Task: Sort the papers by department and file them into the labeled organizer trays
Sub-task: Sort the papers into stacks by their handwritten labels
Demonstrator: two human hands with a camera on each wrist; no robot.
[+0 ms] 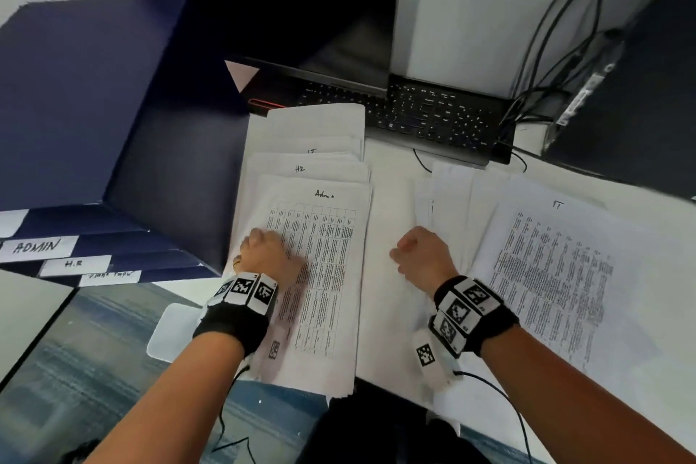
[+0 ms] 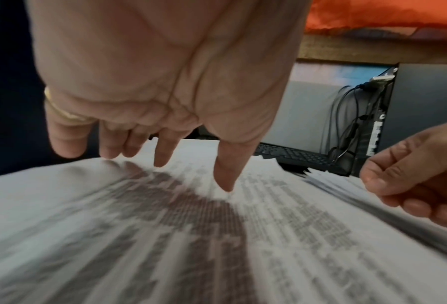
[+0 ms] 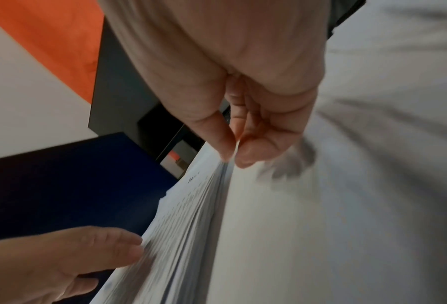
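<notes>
A stack of printed papers (image 1: 324,275) headed "Admin" lies in the middle of the desk, with sheets marked "HR" (image 1: 301,169) and "IT" fanned out behind it. My left hand (image 1: 271,252) rests on this stack with fingers (image 2: 225,181) straight and tips pressing the top page (image 2: 269,236). My right hand (image 1: 418,256) sits on a blank white sheet (image 1: 380,305) just right of the stack. Its thumb and forefinger (image 3: 234,152) pinch that sheet's edge. A second pile (image 1: 557,275) headed "IT" lies further right. The navy organizer (image 1: 94,105) stands at the left, its trays labeled ADMIN (image 1: 35,247) and H.R (image 1: 73,263).
A black keyboard (image 1: 433,117) and an open laptop (image 1: 320,87) sit behind the papers. Cables (image 1: 546,49) hang at the back right beside a dark computer case (image 1: 640,94). The desk's front edge runs under my forearms.
</notes>
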